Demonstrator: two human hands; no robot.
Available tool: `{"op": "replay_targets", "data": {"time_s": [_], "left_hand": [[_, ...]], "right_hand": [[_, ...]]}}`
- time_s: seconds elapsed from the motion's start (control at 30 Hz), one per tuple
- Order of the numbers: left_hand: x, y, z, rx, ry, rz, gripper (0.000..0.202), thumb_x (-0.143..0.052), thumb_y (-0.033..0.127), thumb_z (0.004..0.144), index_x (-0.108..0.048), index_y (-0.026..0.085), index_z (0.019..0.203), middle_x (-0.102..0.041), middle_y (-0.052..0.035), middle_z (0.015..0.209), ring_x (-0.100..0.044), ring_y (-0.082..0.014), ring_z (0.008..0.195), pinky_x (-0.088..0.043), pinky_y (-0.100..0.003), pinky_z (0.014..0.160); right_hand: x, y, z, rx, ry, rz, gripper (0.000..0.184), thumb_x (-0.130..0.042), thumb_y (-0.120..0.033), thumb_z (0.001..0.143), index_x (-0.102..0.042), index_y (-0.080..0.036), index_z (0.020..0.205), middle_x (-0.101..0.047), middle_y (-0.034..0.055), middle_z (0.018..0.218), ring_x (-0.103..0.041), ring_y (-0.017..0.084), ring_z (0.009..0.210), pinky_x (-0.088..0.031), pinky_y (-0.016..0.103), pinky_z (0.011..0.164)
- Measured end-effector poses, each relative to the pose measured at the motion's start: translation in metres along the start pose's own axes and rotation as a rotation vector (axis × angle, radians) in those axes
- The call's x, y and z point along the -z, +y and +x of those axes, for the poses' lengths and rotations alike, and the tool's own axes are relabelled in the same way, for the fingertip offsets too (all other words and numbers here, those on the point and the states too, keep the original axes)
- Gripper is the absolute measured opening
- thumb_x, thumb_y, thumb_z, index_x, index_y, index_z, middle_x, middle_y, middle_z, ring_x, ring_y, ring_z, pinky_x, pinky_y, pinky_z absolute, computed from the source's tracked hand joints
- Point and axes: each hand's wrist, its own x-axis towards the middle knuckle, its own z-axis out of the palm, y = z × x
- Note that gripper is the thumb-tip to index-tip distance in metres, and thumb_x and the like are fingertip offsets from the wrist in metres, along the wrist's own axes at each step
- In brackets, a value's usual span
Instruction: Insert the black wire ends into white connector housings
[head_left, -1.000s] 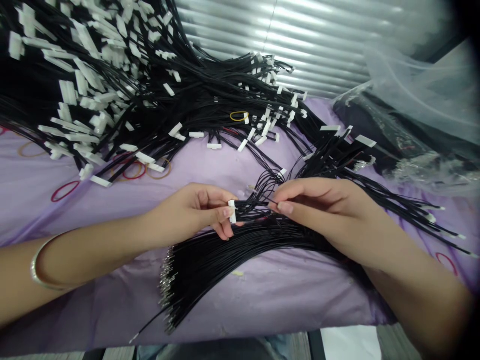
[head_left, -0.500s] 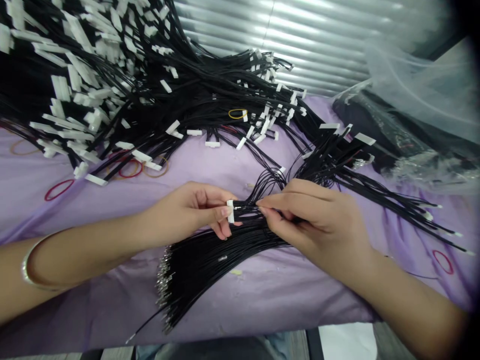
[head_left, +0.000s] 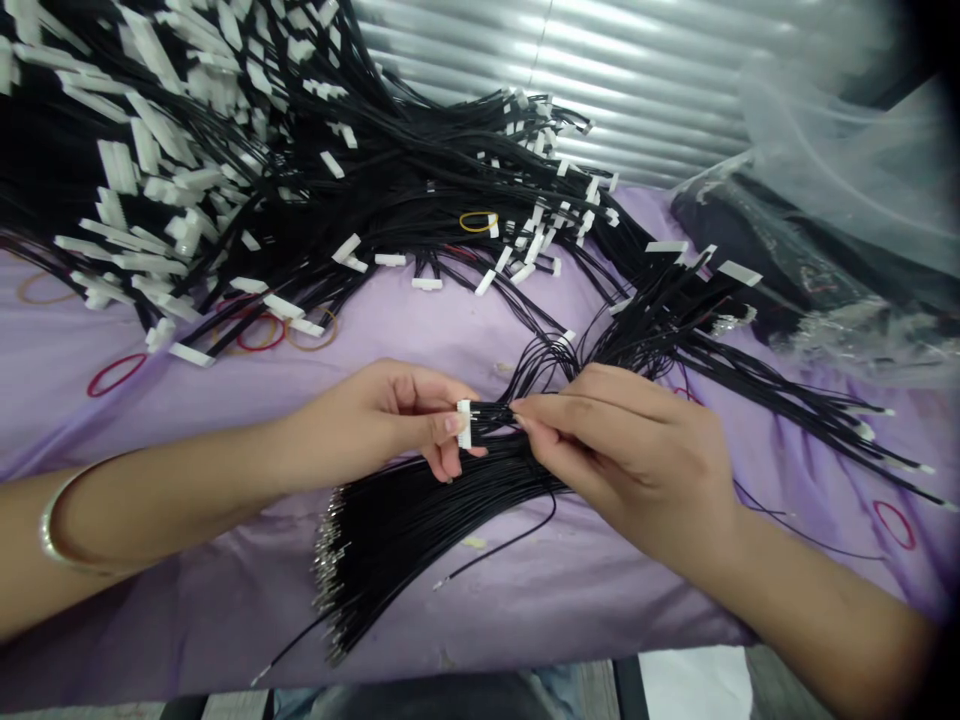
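Note:
My left hand (head_left: 416, 420) pinches a small white connector housing (head_left: 465, 425) between thumb and fingers. Several black wires run out of its right side. My right hand (head_left: 630, 440) is closed in a pinch on a thin black wire (head_left: 496, 412) close to the housing, its metal tip near the housing's right face. Below both hands lies a fanned bundle of black wires (head_left: 427, 530), with bare metal terminals (head_left: 327, 570) at its left end. One loose wire (head_left: 499, 548) curves out below my right hand.
A big heap of black cables with white connectors (head_left: 154, 130) fills the back left. More cables (head_left: 787, 400) spread to the right. A clear plastic bag (head_left: 840, 270) stands at the back right. Rubber bands (head_left: 116, 375) lie on the purple cloth (head_left: 247, 600).
Both hands stay nearly in place. The wire in my right hand has its tip closer to the housing. A loose wire now hangs out below my right hand.

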Motion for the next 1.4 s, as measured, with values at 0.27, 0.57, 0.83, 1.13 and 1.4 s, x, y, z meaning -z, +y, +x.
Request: {"op": "replay_targets", "data": {"time_s": [0.27, 0.57, 0.83, 1.13, 1.4], "left_hand": [[-0.001, 0.000, 0.000, -0.003, 0.000, 0.021, 0.015, -0.055, 0.016, 0.093, -0.070, 0.012, 0.093, -0.068, 0.0001, 0.070, -0.064, -0.0070, 0.064, -0.051, -0.011, 0.063], [-0.001, -0.001, -0.001, -0.008, 0.003, 0.032, 0.016, -0.056, 0.017, 0.093, -0.071, 0.011, 0.091, -0.069, -0.0009, 0.070, -0.064, -0.0073, 0.065, -0.051, -0.011, 0.063], [-0.003, 0.000, 0.000, -0.015, 0.018, 0.000, 0.015, -0.055, 0.015, 0.092, -0.070, 0.012, 0.091, -0.069, 0.0002, 0.071, -0.064, -0.0067, 0.064, -0.051, -0.011, 0.063], [-0.005, 0.001, -0.001, -0.002, 0.055, 0.058, 0.012, -0.057, 0.016, 0.090, -0.069, 0.012, 0.091, -0.067, 0.0007, 0.068, -0.064, -0.0083, 0.062, -0.052, -0.014, 0.062], [-0.007, 0.000, 0.000, -0.024, 0.062, 0.070, 0.013, -0.058, 0.015, 0.090, -0.070, 0.014, 0.093, -0.068, 0.0016, 0.067, -0.064, -0.0081, 0.061, -0.052, -0.013, 0.061]], "right_hand": [[-0.004, 0.000, 0.000, -0.006, -0.033, -0.017, 0.009, -0.059, -0.009, 0.087, -0.068, -0.008, 0.084, -0.062, 0.0048, 0.067, -0.053, 0.011, 0.062, -0.044, 0.026, 0.059], [-0.009, -0.002, -0.002, 0.027, -0.060, -0.071, 0.014, -0.053, -0.012, 0.091, -0.066, -0.012, 0.083, -0.064, 0.0045, 0.069, -0.053, 0.013, 0.063, -0.045, 0.029, 0.060], [-0.006, -0.008, -0.002, -0.032, -0.139, -0.191, 0.019, -0.051, -0.019, 0.092, -0.061, -0.012, 0.077, -0.063, 0.0058, 0.068, -0.053, 0.016, 0.064, -0.043, 0.031, 0.061], [-0.008, -0.008, -0.002, -0.231, -0.225, 0.022, 0.017, -0.054, -0.017, 0.090, -0.064, -0.013, 0.077, -0.063, 0.0029, 0.069, -0.056, 0.015, 0.068, -0.044, 0.029, 0.067], [-0.012, -0.008, -0.003, -0.244, -0.168, 0.025, 0.011, -0.058, -0.016, 0.087, -0.063, -0.013, 0.077, -0.061, 0.0021, 0.067, -0.054, 0.013, 0.065, -0.042, 0.026, 0.060]]}}
